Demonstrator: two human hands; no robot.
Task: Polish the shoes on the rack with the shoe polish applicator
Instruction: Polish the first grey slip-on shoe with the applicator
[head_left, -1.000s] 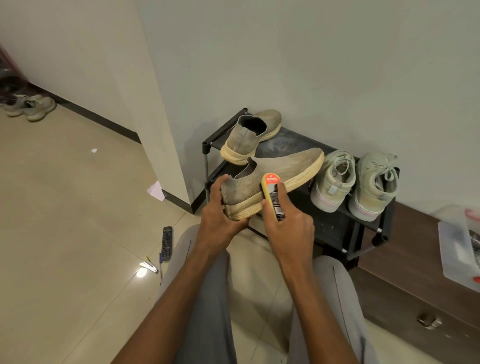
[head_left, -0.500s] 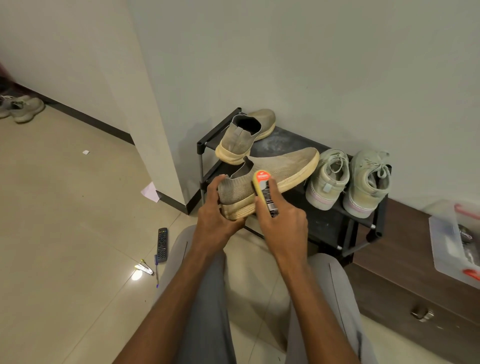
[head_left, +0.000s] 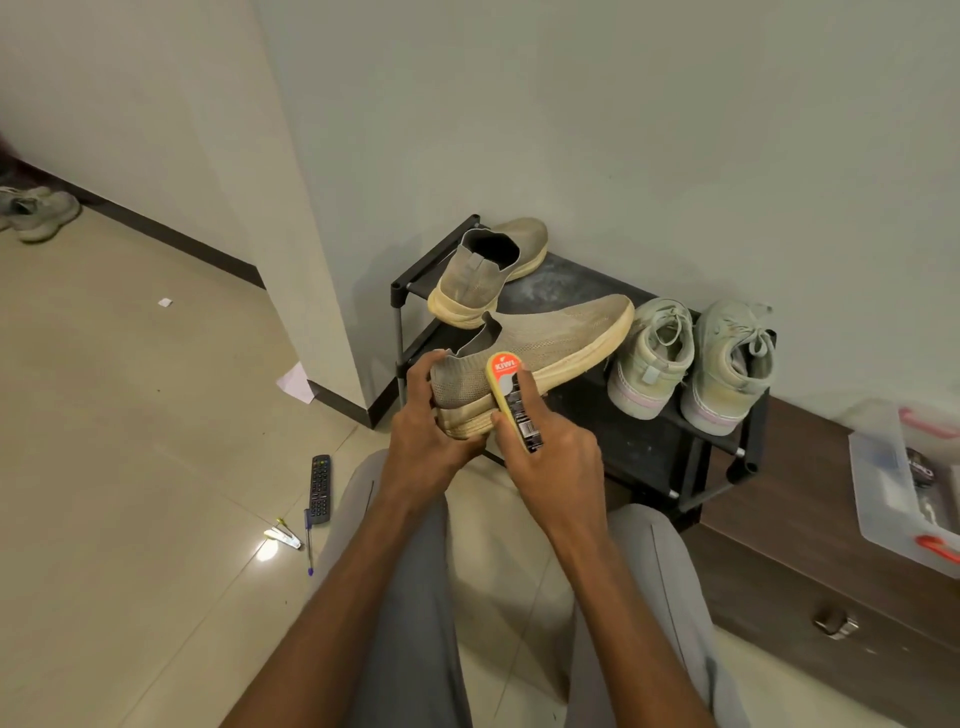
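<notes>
Left hand (head_left: 423, 421): curling around the heel of the tan knit shoe (head_left: 540, 353), holding it up by the black shoe rack (head_left: 649, 441).
Right hand (head_left: 550, 457): gripping the shoe polish applicator (head_left: 511, 400), pressing it on the shoe's side.

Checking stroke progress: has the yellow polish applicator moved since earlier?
Yes. The yellow polish applicator slid left, nearer the black metal rack's left corner post.

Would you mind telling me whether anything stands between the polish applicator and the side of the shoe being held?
Nothing visible does. The right hand holds the shoe polish applicator right against the near side of the beige knit shoe, by its heel, while the left hand grips the heel end, off to the side.
</notes>
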